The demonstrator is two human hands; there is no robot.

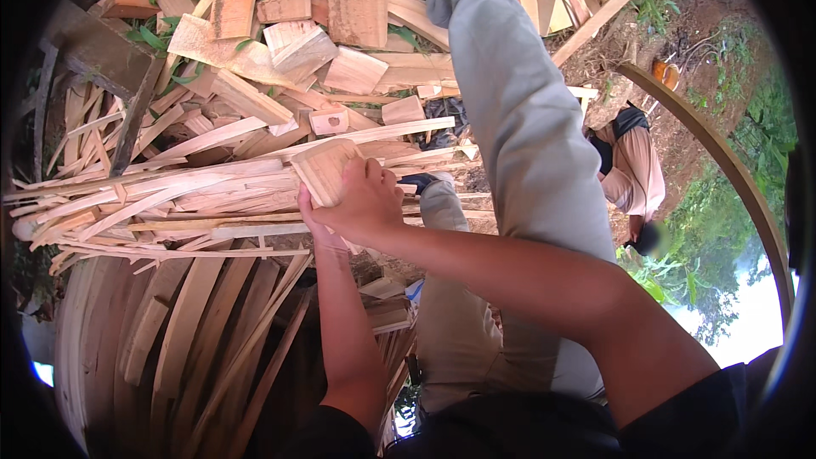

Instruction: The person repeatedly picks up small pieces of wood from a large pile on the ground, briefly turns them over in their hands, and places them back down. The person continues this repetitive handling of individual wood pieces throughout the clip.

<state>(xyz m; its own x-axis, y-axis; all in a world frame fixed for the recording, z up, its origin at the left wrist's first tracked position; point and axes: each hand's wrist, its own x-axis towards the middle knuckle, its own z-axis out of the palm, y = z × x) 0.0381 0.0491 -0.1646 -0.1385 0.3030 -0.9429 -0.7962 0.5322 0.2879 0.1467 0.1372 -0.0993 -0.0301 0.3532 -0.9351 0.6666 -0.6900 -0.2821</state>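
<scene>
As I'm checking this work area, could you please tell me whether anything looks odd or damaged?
One small wooden block, just above the held block in the picture, looks odd: its face shows a dark round spot, perhaps a knot or hole, unlike the plainer scraps nearby.

No readable text, label, brand, number or sign anywhere in view.
</scene>
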